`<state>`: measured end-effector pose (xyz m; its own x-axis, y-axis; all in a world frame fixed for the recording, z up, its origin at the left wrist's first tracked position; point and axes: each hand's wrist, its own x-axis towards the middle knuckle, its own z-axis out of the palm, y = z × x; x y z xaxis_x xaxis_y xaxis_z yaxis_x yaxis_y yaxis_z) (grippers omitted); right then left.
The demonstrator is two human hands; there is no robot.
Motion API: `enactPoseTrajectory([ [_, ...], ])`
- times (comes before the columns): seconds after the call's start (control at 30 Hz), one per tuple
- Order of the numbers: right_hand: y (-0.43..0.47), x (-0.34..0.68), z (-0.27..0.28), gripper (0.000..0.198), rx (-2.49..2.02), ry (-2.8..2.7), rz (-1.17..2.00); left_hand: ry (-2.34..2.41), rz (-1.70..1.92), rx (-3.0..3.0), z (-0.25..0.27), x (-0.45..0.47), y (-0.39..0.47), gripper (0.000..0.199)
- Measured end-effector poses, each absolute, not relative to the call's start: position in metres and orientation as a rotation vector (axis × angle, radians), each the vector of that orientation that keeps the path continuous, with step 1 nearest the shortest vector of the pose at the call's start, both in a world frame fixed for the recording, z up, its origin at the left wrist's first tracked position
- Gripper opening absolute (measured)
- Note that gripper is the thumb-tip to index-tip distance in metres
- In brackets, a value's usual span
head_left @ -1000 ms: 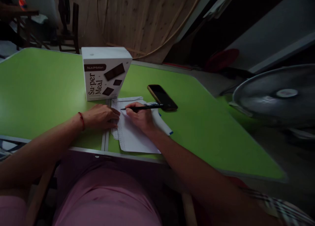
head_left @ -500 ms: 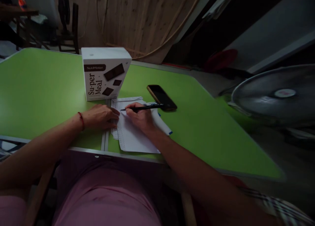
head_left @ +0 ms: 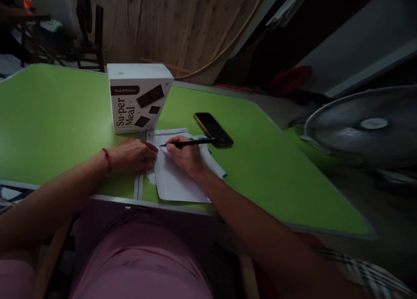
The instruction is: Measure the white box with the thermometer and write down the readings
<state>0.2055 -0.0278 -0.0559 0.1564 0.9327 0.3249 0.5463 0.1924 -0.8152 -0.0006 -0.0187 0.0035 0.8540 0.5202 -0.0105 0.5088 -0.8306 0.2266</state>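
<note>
A black pen (head_left: 205, 140) is pinched in my right hand (head_left: 189, 156), its tip at the upper left part of the notebook page. The spiral notebook (head_left: 176, 188) lies on the green table, with loose pages fanned out beneath its left and right sides. My left hand (head_left: 132, 155), with a red string on the wrist, rests at the notebook's left edge. Its fingers are loosely bent and slightly apart, fingertips touching the paper, and they hold nothing I can see. Any writing under the pen is too small to read.
A white "Su-per Meal" box (head_left: 137, 101) stands upright just beyond the notebook. A phone (head_left: 213, 129) lies to the right of the box. The green table (head_left: 276, 173) has a metal edge and a seam. Off its right side stands a large fan (head_left: 361, 125).
</note>
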Motion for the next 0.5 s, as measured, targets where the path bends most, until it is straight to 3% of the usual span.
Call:
enactPoseTrajectory([
  [0.5, -0.0283, 0.2059, -0.0584, 0.018, -1.462, -1.479, 0.489, 0.773, 0.104, 2.802, 0.0028, -0.0015, -0.0177, 0.022],
])
